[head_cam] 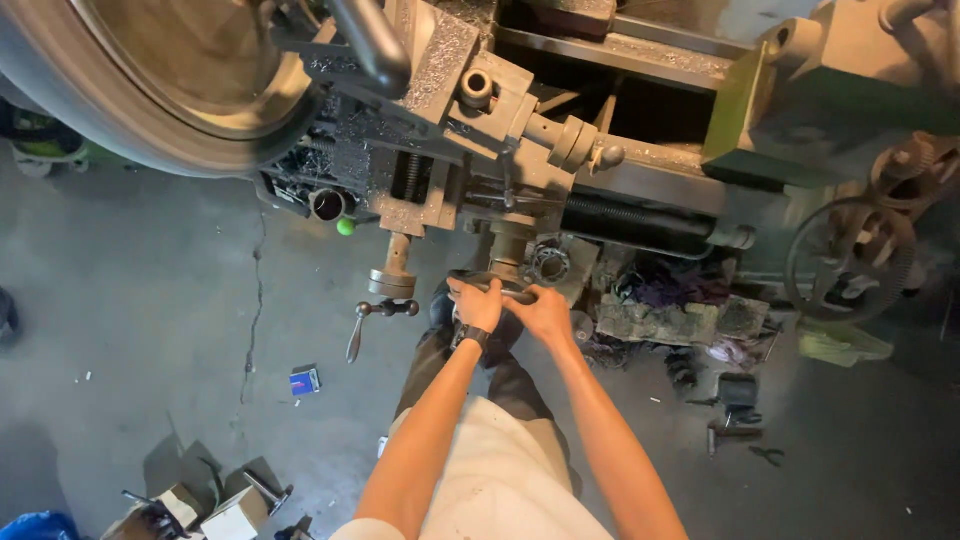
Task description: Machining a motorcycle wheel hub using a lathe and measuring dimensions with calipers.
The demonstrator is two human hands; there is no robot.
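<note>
I look down on a large grey lathe (640, 170). My left hand (478, 304), with a dark wristband, grips the dark handwheel (492, 284) on the front of the lathe carriage. My right hand (543, 313) holds the same handwheel right beside it. A big round metal workpiece (150, 90) sits in the chuck at the upper left. To the left of my hands a crank handle (385, 308) hangs from the cross slide.
Grey concrete floor (150, 300) with a crack lies to the left, with a small blue box (305, 381) on it. Cardboard boxes and tools (205, 505) sit at the bottom left. Rags and metal parts (680, 315) lie under the lathe bed; gear wheels (860, 250) stand at right.
</note>
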